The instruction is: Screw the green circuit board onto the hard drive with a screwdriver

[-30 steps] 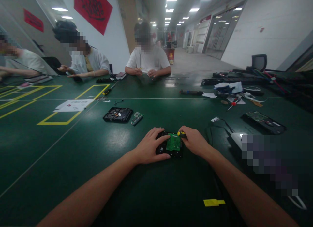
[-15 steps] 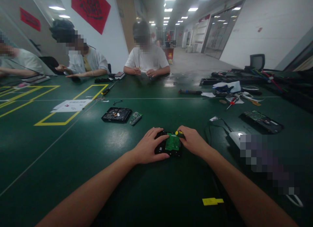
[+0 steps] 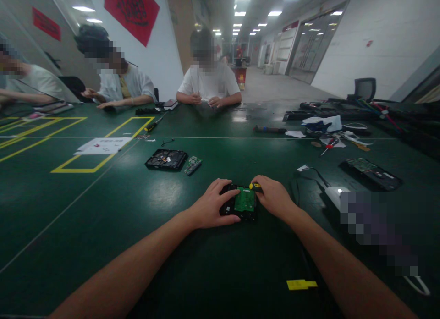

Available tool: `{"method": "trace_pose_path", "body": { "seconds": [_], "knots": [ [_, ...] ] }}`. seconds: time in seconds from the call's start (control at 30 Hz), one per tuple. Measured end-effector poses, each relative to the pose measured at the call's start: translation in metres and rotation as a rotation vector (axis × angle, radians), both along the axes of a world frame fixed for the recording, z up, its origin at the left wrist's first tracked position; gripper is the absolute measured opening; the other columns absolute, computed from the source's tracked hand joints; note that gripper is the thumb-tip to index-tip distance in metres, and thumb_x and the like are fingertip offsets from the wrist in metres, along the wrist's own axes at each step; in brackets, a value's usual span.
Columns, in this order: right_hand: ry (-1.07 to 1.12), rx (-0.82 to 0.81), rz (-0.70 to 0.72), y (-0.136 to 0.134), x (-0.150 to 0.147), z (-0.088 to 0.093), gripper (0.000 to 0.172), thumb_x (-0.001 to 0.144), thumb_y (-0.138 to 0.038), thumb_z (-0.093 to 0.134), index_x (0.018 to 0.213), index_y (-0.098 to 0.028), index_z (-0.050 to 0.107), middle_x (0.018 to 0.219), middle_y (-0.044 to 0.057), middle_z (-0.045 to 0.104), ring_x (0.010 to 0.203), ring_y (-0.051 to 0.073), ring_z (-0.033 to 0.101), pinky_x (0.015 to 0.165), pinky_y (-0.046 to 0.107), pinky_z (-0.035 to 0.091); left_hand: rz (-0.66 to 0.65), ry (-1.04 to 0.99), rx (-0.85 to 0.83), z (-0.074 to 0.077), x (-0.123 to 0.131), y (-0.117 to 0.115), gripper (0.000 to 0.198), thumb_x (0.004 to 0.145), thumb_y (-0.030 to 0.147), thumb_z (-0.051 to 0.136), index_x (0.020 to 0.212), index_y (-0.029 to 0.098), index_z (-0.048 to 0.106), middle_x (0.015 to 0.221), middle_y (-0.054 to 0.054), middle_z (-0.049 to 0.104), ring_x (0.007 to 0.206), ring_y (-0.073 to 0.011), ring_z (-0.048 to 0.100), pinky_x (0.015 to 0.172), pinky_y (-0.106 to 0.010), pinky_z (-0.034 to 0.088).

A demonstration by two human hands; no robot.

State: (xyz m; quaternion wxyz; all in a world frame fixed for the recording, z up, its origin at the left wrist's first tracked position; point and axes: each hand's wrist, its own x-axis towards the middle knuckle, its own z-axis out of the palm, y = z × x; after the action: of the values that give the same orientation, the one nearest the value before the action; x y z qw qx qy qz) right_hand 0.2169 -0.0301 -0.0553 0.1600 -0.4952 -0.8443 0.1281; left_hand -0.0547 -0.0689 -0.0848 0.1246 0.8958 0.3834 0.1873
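A black hard drive [image 3: 237,208] with a green circuit board [image 3: 244,199] facing up lies on the green table [image 3: 103,209] in front of me. My left hand [image 3: 209,205] lies over the drive's left side, fingers curled on it, holding it down. My right hand [image 3: 274,196] is closed round a small screwdriver with a yellow and black handle [image 3: 253,187], held at the drive's far right corner. The tool's tip is hidden.
Farther left lie another opened drive [image 3: 166,159] and a loose circuit board [image 3: 193,165]. At the right are a drive [image 3: 370,171], a white cabled device [image 3: 332,194], tools and papers [image 3: 323,126]. A yellow label [image 3: 301,284] lies near me. Three people sit across the table.
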Motion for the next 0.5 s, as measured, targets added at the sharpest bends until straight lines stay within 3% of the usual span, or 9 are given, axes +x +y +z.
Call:
{"method": "trace_pose_path", "body": {
  "seconds": [0.17, 0.5],
  "knots": [
    [-0.029, 0.084, 0.092, -0.004, -0.012, 0.004, 0.024, 0.091, -0.003, 0.057, 0.107, -0.019, 0.065, 0.117, 0.009, 0.069, 0.105, 0.023, 0.064, 0.089, 0.036, 0.05, -0.047, -0.009, 0.025, 0.0, 0.003, 0.002, 0.084, 0.09, 0.072, 0.07, 0.156, 0.025, 0.05, 0.164, -0.019, 0.036, 0.151, -0.0434, 0.036, 0.125, -0.066, 0.032],
    [-0.116, 0.083, 0.112, -0.004, -0.018, 0.0, 0.024, 0.092, -0.005, 0.058, 0.109, -0.019, 0.069, 0.115, 0.009, 0.067, 0.103, 0.024, 0.065, 0.085, 0.036, 0.052, -0.087, -0.024, 0.035, 0.003, 0.006, 0.001, 0.084, 0.09, 0.074, 0.069, 0.153, 0.021, 0.054, 0.162, -0.021, 0.04, 0.15, -0.0444, 0.038, 0.125, -0.066, 0.031]
  ]
}}
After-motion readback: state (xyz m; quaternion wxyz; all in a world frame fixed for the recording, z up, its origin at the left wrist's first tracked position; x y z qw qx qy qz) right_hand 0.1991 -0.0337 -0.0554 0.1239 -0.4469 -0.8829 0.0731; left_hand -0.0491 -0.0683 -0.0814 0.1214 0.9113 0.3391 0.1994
